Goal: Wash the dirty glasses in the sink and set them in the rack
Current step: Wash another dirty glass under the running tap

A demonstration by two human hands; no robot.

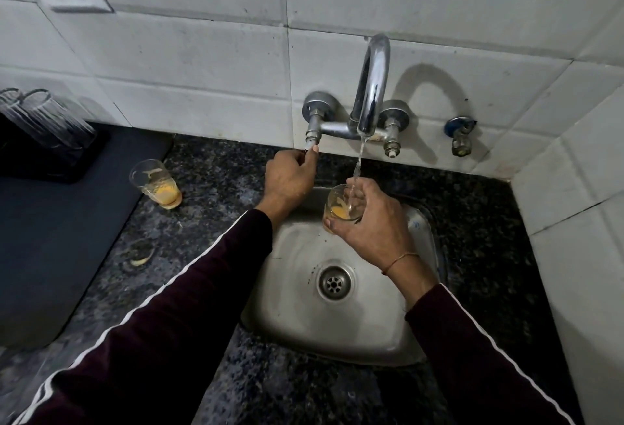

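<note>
The sink (pixel 337 333) lies nearest, its drain bare. Above it the right hand (pixel 374 222) has its grip wrapped round a glass (pixel 342 205) with yellow dregs, held under the tap (pixel 371 86) stream. The left hand (pixel 290 178) pinches the tap's left valve (pixel 312 144), fingers curled. So rinsing the first glass is in hand; next comes swilling, then carrying it to the rack (pixel 47 154) far left. A second dirty glass (pixel 155 184) waits on the desk (pixel 209 188). The valve handle is hidden; the rack is cut off.
</note>
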